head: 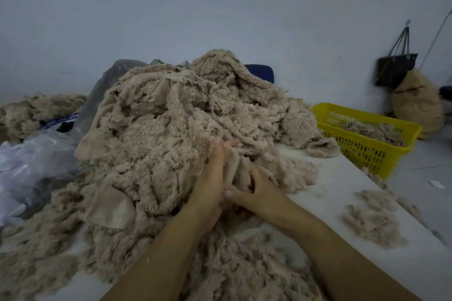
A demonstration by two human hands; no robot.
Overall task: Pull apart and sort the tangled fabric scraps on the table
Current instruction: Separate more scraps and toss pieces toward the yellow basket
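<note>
A big mound of tangled beige fleece scraps [186, 124] covers the middle of the white table [342, 178]. Both my hands are at its near right foot. My left hand [212, 178] stands on edge, fingers straight and pointing away, pressed flat against a fold of scrap [236, 166]. My right hand [256, 188] has its fingers curled into that same fold from the right and grips it. A smaller flat heap of scraps [374, 220] lies apart on the table to the right.
A yellow plastic basket [367, 151] holding some scraps stands at the right, past the table edge. Clear plastic bags [31, 161] lie at the left, with more scraps [36, 110] behind. A dark bag [395, 68] and a stuffed sack [418, 105] hang by the wall.
</note>
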